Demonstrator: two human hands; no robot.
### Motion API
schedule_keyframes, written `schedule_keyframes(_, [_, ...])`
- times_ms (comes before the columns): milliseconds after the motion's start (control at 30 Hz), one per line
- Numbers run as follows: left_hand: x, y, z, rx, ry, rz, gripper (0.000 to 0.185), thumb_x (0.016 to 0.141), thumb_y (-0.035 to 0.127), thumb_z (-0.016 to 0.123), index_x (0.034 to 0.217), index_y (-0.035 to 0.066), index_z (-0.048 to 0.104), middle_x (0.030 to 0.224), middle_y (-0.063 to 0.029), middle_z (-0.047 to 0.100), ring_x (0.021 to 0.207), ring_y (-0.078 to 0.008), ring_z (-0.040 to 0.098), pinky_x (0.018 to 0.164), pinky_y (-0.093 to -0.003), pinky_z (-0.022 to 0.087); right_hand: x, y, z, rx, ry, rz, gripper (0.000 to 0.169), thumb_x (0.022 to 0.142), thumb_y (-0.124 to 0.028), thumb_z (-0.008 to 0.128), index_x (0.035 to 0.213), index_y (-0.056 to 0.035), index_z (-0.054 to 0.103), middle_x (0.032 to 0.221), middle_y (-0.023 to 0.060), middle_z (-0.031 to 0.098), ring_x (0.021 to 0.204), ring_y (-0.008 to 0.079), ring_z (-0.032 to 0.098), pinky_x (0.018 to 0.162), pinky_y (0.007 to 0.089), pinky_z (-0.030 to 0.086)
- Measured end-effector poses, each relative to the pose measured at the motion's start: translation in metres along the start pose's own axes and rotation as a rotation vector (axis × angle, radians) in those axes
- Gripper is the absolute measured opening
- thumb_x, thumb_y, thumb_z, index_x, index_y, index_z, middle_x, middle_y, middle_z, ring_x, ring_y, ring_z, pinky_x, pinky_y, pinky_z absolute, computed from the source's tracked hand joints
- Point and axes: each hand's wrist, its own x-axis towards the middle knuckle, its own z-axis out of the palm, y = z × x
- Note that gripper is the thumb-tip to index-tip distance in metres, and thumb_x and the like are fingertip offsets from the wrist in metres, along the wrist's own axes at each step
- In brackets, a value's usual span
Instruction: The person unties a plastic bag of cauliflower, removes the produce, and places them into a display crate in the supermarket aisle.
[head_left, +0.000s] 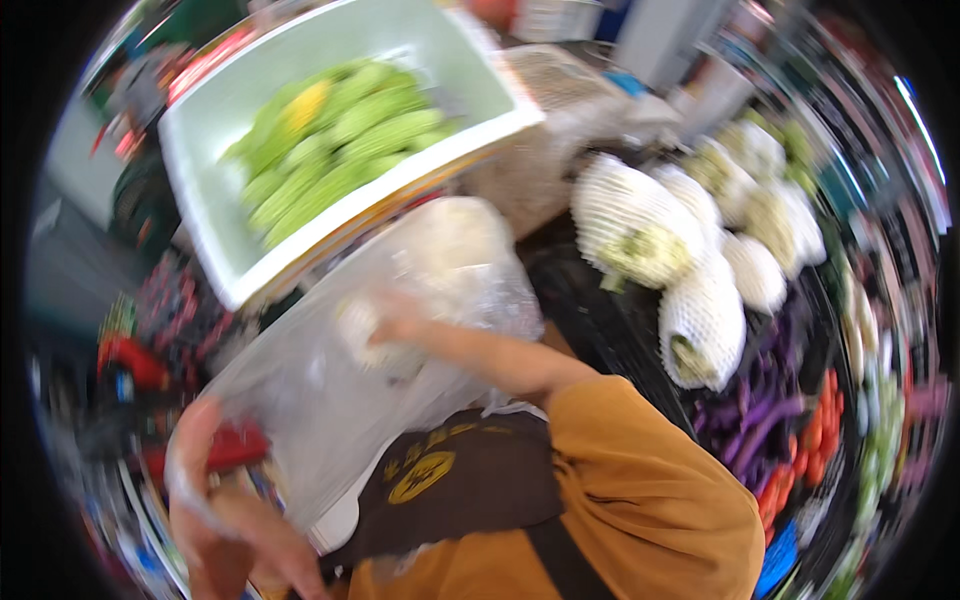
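A large clear plastic bag (300, 420) stretches across in front of my body. My left hand (232, 517), at the lower left, has the bag's rim pulled taut around it, thumb and fingers spread apart. My right hand (397, 315) reaches over or into the bag, and motion blurs it. Its fingers curl on a pale round vegetable (367, 334) in white foam netting. Another pale bulky mass (457, 232) fills the bag's far end, seen dimly through the plastic. Which side of the film my right fingers are on is hard to tell.
Beyond the bag stands a white foam box (202, 217) of light green gourds (360, 135), one yellow. On the right lie netted cauliflowers (637, 225), purple eggplants (757, 427) and red-orange vegetables (814, 435). A brown apron (465, 487) with a yellow print covers my front.
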Motion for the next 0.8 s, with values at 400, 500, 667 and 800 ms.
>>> schedule_keyframes(400, [0.062, -0.015, 0.014, 0.330, 0.349, 0.228, 0.112, 0.072, 0.024, 0.072, 0.134, -0.005, -0.016, 0.084, -0.0233, 0.058, 0.072, -0.0276, 0.058, 0.060, -0.0328, 0.050, -0.036, -0.024, -0.031, 0.099, -0.138, -0.268, 0.079, 0.052, -0.021, 0.077, 0.123, -0.0212, 0.042, 0.103, 0.0154, 0.052, 0.103, 0.0339, 0.048, 0.083, 0.0458, 0.038])
schedule_keyframes(500, [0.075, -0.020, 0.041, 0.397, 0.572, 0.143, 0.106, 0.073, 0.019, 0.069, 0.136, -0.001, -0.013, 0.083, -0.0220, 0.054, 0.072, -0.0280, 0.054, 0.061, -0.0311, 0.047, -0.047, -0.038, -0.048, 0.031, 0.100, -0.452, 0.077, 0.048, -0.023, 0.079, 0.117, -0.0206, 0.044, 0.098, 0.0150, 0.049, 0.098, 0.0337, 0.047, 0.084, 0.0445, 0.035])
schedule_keyframes(667, [0.039, 0.016, -0.037, 0.070, -0.007, 0.163, 0.101, 0.082, 0.017, 0.061, 0.134, 0.002, -0.025, 0.068, -0.0186, 0.051, 0.035, -0.0233, 0.049, 0.030, -0.0253, 0.042, -0.087, -0.080, -0.106, 0.067, 0.142, -0.593, 0.074, 0.048, -0.023, 0.075, 0.116, -0.0200, 0.044, 0.094, 0.0117, 0.044, 0.091, 0.0303, 0.047, 0.080, 0.0383, 0.032])
schedule_keyframes(800, [0.038, 0.025, -0.044, -0.022, 0.032, 0.118, 0.099, 0.084, 0.016, 0.059, 0.133, 0.002, -0.026, 0.074, -0.0220, 0.052, 0.040, -0.0282, 0.053, 0.035, -0.0304, 0.047, -0.137, -0.106, -0.182, 0.096, 0.276, -0.606, 0.075, 0.046, -0.020, 0.075, 0.115, -0.0190, 0.045, 0.092, 0.0112, 0.044, 0.089, 0.0296, 0.046, 0.079, 0.0386, 0.032])
